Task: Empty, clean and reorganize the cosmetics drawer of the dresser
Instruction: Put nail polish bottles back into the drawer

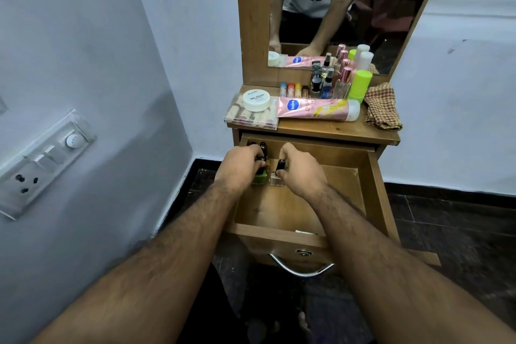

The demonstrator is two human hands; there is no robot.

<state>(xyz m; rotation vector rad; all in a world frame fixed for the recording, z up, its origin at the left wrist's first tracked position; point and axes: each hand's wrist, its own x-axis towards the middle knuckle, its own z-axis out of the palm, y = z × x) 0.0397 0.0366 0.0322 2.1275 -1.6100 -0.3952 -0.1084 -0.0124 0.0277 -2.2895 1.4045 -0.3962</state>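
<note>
Head view: drawer (374, 176) pulled out, floor mostly bare. Looks like the refill stage, judging by that. Small nail polish bottles (262, 148) stand in its back-left corner. Left hand (240, 166) curls round a dark-capped green bottle (260, 177); right hand (303, 172) pinches the black cap of a clear bottle (277, 179) just beside it. Most stock sits on the worktop (335, 128): pink tube (315, 109), white jar (256, 100), spray bottles (329, 84), checked cloth (381, 109). My read: roughly a third through restocking.
</note>
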